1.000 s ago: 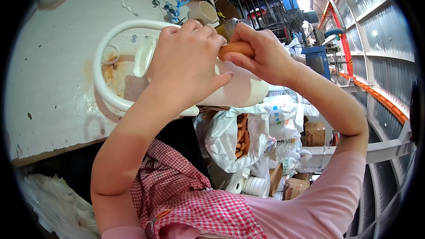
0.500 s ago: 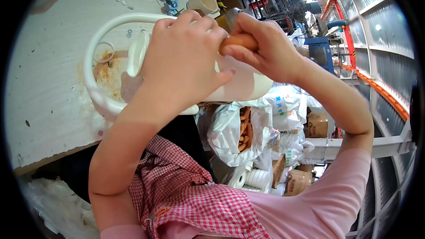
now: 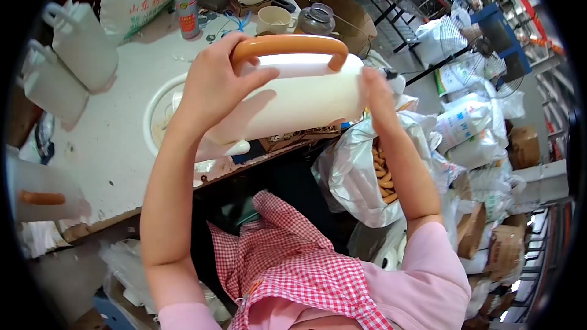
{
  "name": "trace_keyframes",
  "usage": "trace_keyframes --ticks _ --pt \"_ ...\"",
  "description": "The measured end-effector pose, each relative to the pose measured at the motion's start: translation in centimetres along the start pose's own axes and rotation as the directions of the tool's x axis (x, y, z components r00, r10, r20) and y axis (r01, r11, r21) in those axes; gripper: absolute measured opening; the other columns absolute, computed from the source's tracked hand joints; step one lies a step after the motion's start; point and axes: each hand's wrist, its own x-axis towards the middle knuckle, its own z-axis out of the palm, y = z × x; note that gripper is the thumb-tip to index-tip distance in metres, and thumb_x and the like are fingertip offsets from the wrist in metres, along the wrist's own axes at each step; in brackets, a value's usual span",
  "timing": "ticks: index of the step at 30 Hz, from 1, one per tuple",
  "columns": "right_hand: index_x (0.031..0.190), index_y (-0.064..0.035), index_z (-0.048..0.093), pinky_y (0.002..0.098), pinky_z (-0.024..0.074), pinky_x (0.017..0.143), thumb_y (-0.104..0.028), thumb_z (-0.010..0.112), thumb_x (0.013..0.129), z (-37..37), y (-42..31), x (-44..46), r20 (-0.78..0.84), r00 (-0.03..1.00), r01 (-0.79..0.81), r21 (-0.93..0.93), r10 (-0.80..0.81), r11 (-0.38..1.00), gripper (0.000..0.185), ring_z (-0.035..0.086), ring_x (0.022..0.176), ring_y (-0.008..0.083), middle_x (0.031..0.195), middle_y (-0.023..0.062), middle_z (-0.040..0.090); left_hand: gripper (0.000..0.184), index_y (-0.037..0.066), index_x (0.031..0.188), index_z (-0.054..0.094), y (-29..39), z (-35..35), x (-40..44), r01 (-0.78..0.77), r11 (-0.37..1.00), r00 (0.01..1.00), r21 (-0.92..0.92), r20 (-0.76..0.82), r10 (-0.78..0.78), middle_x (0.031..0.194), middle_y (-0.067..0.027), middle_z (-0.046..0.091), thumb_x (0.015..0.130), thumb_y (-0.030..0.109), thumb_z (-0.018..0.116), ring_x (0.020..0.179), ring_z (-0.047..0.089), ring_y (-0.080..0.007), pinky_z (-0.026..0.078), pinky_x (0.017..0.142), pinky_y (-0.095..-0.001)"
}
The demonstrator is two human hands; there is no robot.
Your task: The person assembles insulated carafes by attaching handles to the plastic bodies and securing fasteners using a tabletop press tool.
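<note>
A white plastic jug (image 3: 299,101) lies on its side between my hands, its long brown handle (image 3: 290,44) facing up. My left hand (image 3: 211,82) is closed around the jug's left end by the handle, the thumb stretched along the white body. Against the right end of the jug presses my right hand (image 3: 379,98); its fingers are slightly blurred and partly hidden. Under the jug's left end, a white tube ring (image 3: 148,116) rests on the table.
More white jugs (image 3: 82,43) stand at the left of the white table (image 3: 116,159). A spray can (image 3: 187,12), cups (image 3: 274,19) and a glass jar (image 3: 317,19) are at the back. A white sack (image 3: 348,171) of brown handles sits below right.
My right hand has left the brown handle and moved to the jug's right end. The handle now shows lengthwise on the jug. My view has turned, bringing more jugs in at left.
</note>
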Motion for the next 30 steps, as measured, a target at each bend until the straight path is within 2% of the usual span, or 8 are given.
trace_keyframes --ticks 1,3,14,17,19,21,25,30 --pt "0.123 0.0024 0.059 0.0309 0.0494 0.089 -0.033 0.058 0.1 0.8 -2.7 -2.6 0.262 0.965 -0.118 0.446 -0.003 0.887 0.042 0.062 0.1 0.0156 0.112 0.0089 0.067 0.045 0.004 0.106 0.069 0.5 0.6 0.7 -0.008 1.0 1.0 0.028 0.027 0.007 0.09 -0.0082 0.071 0.075 0.032 0.083 0.083 0.066 -0.0205 0.052 0.075 -0.0328" --pt "0.127 0.002 0.059 0.0309 0.0504 0.088 -0.029 0.059 0.1 1.4 -2.6 -3.3 0.232 0.973 -0.138 0.609 -0.008 0.781 0.041 0.063 0.098 0.0138 0.116 0.0082 0.067 0.033 0.001 0.099 0.07 0.8 2.1 1.7 0.007 0.984 0.995 -0.177 -0.094 -0.024 0.077 -0.0054 0.068 0.08 0.026 0.082 0.068 0.061 -0.0119 0.05 0.064 -0.0258" --pt "0.105 -0.0004 0.064 0.0245 0.0471 0.072 -0.027 0.06 0.101 2.1 0.6 -1.5 -0.041 0.993 0.111 0.685 -0.114 0.72 0.027 0.057 0.081 0.0068 0.092 0.0013 0.066 0.03 0.002 0.1 0.073 0.8 3.0 2.6 0.019 0.998 0.954 -0.053 -0.297 -0.034 0.076 0.0023 0.064 0.083 0.025 0.083 0.062 0.052 -0.0045 0.04 0.055 -0.0199" --pt "0.103 0.0022 0.063 0.0243 0.0489 0.068 -0.024 0.062 0.1 -0.5 2.4 -2.7 -0.237 0.968 0.213 0.6 -0.082 0.771 0.027 0.061 0.075 0.0094 0.088 0.0042 0.069 0.029 0.003 0.104 0.073 0.3 -0.3 2.5 0.046 0.991 0.952 0.126 -0.306 -0.006 0.071 0.0038 0.059 0.087 0.025 0.08 0.057 0.047 -0.0062 0.041 0.054 -0.0219" --pt "0.098 0.0023 0.065 0.025 0.05 0.066 -0.021 0.065 0.097 -1.4 4.0 -4.3 -0.165 0.985 0.13 0.583 -0.04 0.802 0.023 0.063 0.072 0.0107 0.085 0.0044 0.07 0.027 0.006 0.106 0.073 1.7 -3.3 1.6 0.36 0.932 0.827 -0.043 -0.448 -0.34 0.065 0.0068 0.05 0.089 0.026 0.077 0.052 0.042 -0.0045 0.034 0.049 -0.02" --pt "0.09 0.001 0.068 0.0251 0.0503 0.067 -0.018 0.068 0.093 -0.9 5.4 -5.3 0.198 0.976 0.005 0.378 -0.086 0.926 0.019 0.063 0.072 0.0088 0.079 0.0035 0.069 0.025 0.005 0.104 0.072 0.1 -7.8 -1.3 0.368 0.926 0.818 -0.086 -0.444 -0.366 0.061 0.0079 0.044 0.09 0.025 0.076 0.049 0.037 -0.0024 0.029 0.046 -0.0195" --pt "0.089 -0.0035 0.072 0.0379 0.0543 0.072 -0.017 0.067 0.086 4.0 4.4 -4.1 0.263 0.91 0.359 -0.115 -0.32 0.926 0.015 0.071 0.08 0.0264 0.083 0.0128 0.073 0.027 -0.001 0.104 0.067 -3.7 -14.4 -9.7 0.31 0.947 0.797 -0.084 -0.521 -0.306 0.059 0.0077 0.04 0.091 0.022 0.074 0.048 0.034 -0.0019 0.027 0.045 -0.0206" --pt "0.09 -0.0116 0.075 0.0434 0.0546 0.076 -0.022 0.065 0.084 7.8 4.5 -2.4 0.387 0.915 0.317 -0.511 -0.116 0.799 0.015 0.07 0.087 0.0313 0.089 0.0119 0.072 0.025 -0.002 0.107 0.066 -3.5 -15.1 -18.5 0.331 0.94 0.729 -0.081 -0.611 -0.309 0.059 0.0064 0.042 0.093 0.018 0.073 0.049 0.035 -0.0027 0.027 0.046 -0.0202"
